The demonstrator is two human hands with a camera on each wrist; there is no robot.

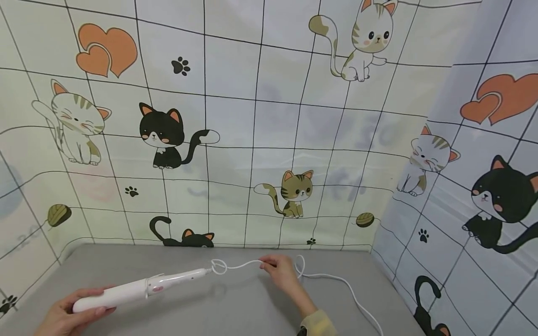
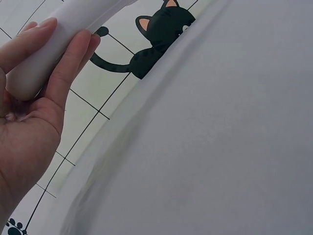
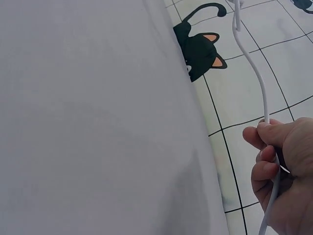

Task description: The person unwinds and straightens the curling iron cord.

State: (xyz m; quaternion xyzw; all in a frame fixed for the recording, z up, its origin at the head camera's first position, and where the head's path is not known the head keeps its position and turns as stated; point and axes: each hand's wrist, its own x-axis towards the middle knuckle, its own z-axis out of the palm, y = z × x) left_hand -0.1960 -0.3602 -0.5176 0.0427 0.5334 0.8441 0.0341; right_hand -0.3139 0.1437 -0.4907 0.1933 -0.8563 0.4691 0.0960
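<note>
At the lower left of the head view my left hand [image 1: 73,310] grips the thick rounded end of a white hair styling iron [image 1: 122,294]. Its slimmer handle, with a small pink mark, slants up toward the right. In the left wrist view, fingers and thumb wrap the smooth white barrel [image 2: 73,29]. From the handle's end runs a thin white cord [image 1: 245,264] with a small loop near the iron. My right hand [image 1: 282,273] pinches this cord between thumb and forefinger. The right wrist view shows the cord [image 3: 259,81] passing through the curled fingers.
A grey tabletop [image 1: 218,308] lies under both hands. The cord's further length [image 1: 350,291] loops behind the right hand and trails off at the lower right. A white grid-patterned curtain [image 1: 235,121] with cartoon cats encloses the back and sides.
</note>
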